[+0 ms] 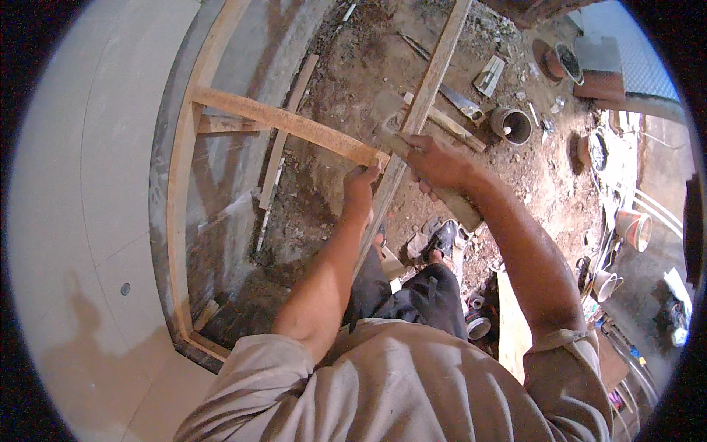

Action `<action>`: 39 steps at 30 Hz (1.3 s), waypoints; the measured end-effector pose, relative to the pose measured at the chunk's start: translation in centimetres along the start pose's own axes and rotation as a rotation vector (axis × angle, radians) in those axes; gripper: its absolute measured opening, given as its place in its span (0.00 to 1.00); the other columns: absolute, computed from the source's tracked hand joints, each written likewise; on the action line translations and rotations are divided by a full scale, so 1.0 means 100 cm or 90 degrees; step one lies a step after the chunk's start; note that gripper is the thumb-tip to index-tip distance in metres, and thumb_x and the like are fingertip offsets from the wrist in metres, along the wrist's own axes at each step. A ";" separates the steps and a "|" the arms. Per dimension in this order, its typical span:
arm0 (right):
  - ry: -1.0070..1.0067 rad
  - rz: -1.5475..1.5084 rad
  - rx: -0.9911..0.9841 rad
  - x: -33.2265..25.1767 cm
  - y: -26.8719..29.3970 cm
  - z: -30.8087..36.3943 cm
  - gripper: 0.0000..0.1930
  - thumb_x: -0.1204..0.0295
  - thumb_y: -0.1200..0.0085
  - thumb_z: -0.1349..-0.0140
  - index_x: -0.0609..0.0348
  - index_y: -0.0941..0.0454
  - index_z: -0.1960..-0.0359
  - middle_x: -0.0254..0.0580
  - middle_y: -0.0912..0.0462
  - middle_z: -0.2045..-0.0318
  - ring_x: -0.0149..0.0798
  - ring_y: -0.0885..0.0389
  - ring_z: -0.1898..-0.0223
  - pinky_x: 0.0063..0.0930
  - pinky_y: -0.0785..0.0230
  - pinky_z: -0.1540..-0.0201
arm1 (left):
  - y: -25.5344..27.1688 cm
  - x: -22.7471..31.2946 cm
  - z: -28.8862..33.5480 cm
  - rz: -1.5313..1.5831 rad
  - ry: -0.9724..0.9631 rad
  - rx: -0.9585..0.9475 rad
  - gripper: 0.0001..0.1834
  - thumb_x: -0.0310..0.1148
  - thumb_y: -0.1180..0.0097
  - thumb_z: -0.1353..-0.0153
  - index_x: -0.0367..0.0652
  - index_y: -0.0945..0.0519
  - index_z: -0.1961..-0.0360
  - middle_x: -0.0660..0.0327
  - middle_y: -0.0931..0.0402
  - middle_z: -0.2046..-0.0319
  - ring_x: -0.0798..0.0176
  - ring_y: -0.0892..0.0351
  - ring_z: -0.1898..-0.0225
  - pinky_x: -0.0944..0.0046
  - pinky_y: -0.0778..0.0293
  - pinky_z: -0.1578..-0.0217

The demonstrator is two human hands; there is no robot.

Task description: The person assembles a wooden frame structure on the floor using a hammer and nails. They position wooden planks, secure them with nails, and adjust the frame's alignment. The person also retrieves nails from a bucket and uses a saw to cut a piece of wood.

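A wooden crosspiece (294, 124) runs from the curved wooden side rail (179, 169) to a long wooden rail (434, 70). My left hand (359, 193) is closed round the crosspiece's right end, where it meets the long rail. On the other side of that joint, my right hand (445, 163) is closed on a greyish-brown, elongated thing (464, 211). Its far end is smeared by motion near the rail, and I cannot tell its kind. A short wooden brace (232, 124) lies below the crosspiece, near the side rail.
A handsaw (462, 104), a short board (445, 124) and a dark bucket (510, 127) lie on the rubble-strewn ground beyond my right hand. Several more buckets and pipes line the right side. My shoe (443, 239) stands below the rail. Pale tiles (81, 184) cover the left.
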State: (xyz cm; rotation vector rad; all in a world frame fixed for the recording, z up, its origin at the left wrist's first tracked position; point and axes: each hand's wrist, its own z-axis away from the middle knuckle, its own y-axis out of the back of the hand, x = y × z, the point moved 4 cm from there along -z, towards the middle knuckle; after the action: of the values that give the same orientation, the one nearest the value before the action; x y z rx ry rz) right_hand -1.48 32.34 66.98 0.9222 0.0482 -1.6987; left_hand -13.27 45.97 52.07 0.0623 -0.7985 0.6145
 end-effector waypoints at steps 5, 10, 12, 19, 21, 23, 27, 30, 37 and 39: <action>0.019 -0.100 -0.029 0.009 -0.009 -0.005 0.28 0.63 0.56 0.30 0.55 0.35 0.29 0.40 0.22 0.78 0.34 0.20 0.79 0.34 0.25 0.73 | -0.006 0.012 0.012 0.034 -0.025 -0.002 0.18 0.40 0.36 0.37 0.35 0.17 0.55 0.63 0.20 0.62 0.64 0.24 0.61 0.60 0.32 0.55; 0.054 -0.145 -0.021 0.009 -0.014 0.005 0.27 0.64 0.57 0.28 0.54 0.36 0.28 0.37 0.25 0.78 0.33 0.22 0.81 0.33 0.26 0.76 | -0.014 0.023 0.024 0.006 -0.034 0.019 0.18 0.40 0.36 0.38 0.37 0.17 0.54 0.63 0.20 0.62 0.63 0.23 0.61 0.61 0.29 0.56; 0.037 -0.175 -0.003 0.006 -0.011 0.012 0.26 0.63 0.58 0.27 0.55 0.34 0.30 0.36 0.25 0.77 0.33 0.24 0.82 0.33 0.27 0.77 | -0.007 0.018 0.020 -0.001 -0.008 0.015 0.19 0.41 0.35 0.38 0.37 0.17 0.53 0.63 0.19 0.62 0.62 0.22 0.61 0.60 0.28 0.58; -0.102 -0.445 0.313 0.047 -0.042 0.086 0.16 0.59 0.58 0.24 0.60 0.30 0.47 0.36 0.26 0.73 0.32 0.28 0.82 0.33 0.30 0.81 | -0.008 0.017 0.018 -0.037 0.082 -0.031 0.19 0.45 0.36 0.36 0.40 0.16 0.55 0.61 0.18 0.62 0.60 0.20 0.64 0.56 0.24 0.60; -0.182 -0.639 0.265 0.049 -0.062 0.110 0.14 0.60 0.58 0.24 0.58 0.32 0.51 0.36 0.27 0.74 0.32 0.27 0.81 0.31 0.30 0.81 | -0.005 0.018 0.019 0.015 0.150 -0.075 0.19 0.47 0.37 0.35 0.41 0.16 0.55 0.60 0.18 0.62 0.60 0.20 0.65 0.56 0.24 0.60; -0.251 -0.795 0.246 0.052 -0.076 0.128 0.11 0.61 0.58 0.25 0.57 0.32 0.54 0.36 0.28 0.74 0.31 0.28 0.80 0.30 0.30 0.81 | -0.001 0.012 0.014 0.031 0.184 -0.098 0.20 0.48 0.37 0.35 0.42 0.16 0.55 0.60 0.18 0.62 0.60 0.20 0.65 0.56 0.24 0.60; -0.343 -1.078 0.306 0.074 -0.116 0.126 0.08 0.65 0.57 0.26 0.55 0.33 0.60 0.35 0.30 0.74 0.31 0.31 0.81 0.29 0.31 0.81 | 0.002 0.004 0.004 0.018 0.167 -0.092 0.20 0.49 0.36 0.35 0.42 0.16 0.55 0.61 0.18 0.62 0.61 0.20 0.63 0.57 0.24 0.59; -0.450 -1.182 0.235 0.055 -0.140 0.104 0.06 0.66 0.61 0.27 0.52 0.33 0.60 0.35 0.31 0.74 0.29 0.33 0.80 0.25 0.36 0.81 | -0.004 0.000 0.001 0.018 0.152 -0.095 0.22 0.49 0.36 0.36 0.41 0.16 0.53 0.62 0.18 0.60 0.62 0.20 0.61 0.58 0.24 0.57; -0.357 -1.145 -0.006 0.019 -0.141 0.087 0.09 0.63 0.61 0.26 0.54 0.34 0.59 0.37 0.30 0.76 0.33 0.32 0.81 0.33 0.33 0.80 | 0.006 0.007 0.000 0.006 0.121 -0.109 0.25 0.48 0.33 0.38 0.38 0.18 0.49 0.61 0.17 0.57 0.61 0.20 0.56 0.59 0.26 0.52; -0.366 -1.163 -0.011 0.021 -0.145 0.087 0.09 0.63 0.60 0.27 0.55 0.33 0.59 0.38 0.30 0.77 0.35 0.31 0.81 0.36 0.31 0.79 | 0.003 0.013 0.008 -0.061 0.122 -0.104 0.24 0.45 0.31 0.39 0.38 0.18 0.49 0.60 0.17 0.57 0.61 0.19 0.56 0.59 0.25 0.52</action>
State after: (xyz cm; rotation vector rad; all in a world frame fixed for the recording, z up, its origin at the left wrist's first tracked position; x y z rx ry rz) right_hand -18.47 31.64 65.65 0.1042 0.6812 -3.5376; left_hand -13.28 46.60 53.48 -0.1059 -0.6532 0.4547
